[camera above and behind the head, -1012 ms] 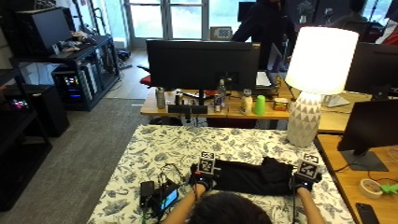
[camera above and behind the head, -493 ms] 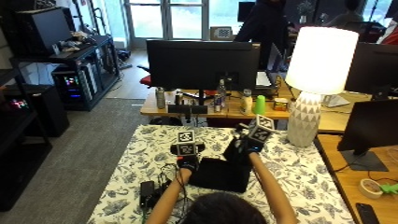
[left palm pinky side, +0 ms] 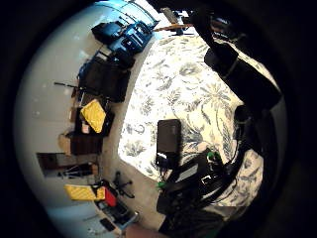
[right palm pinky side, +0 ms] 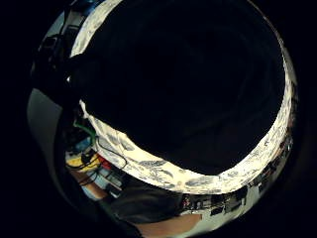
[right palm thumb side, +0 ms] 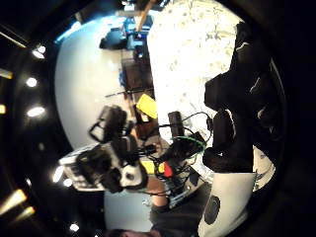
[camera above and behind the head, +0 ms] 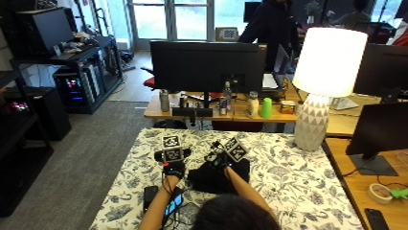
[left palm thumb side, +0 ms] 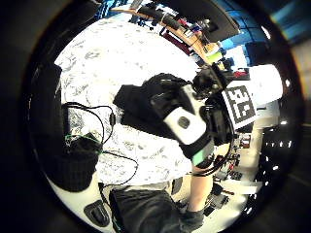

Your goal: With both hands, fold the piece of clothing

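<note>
Clothing [camera above and behind the head: 213,177], black and bunched, lies before us on the flowered desk [camera above and behind the head: 287,167], our right hand [camera above and behind the head: 220,160] resting on it and left hand [camera above and behind the head: 173,167] beside it, both grips unclear.

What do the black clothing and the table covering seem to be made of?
The black clothing looks like soft matte fabric: it lies in a limp folded bundle, with creases showing in the left thumb side palm view. The table covering seems a thin printed cloth, white with a blue-grey leaf pattern; its exact fibre cannot be told.
</note>
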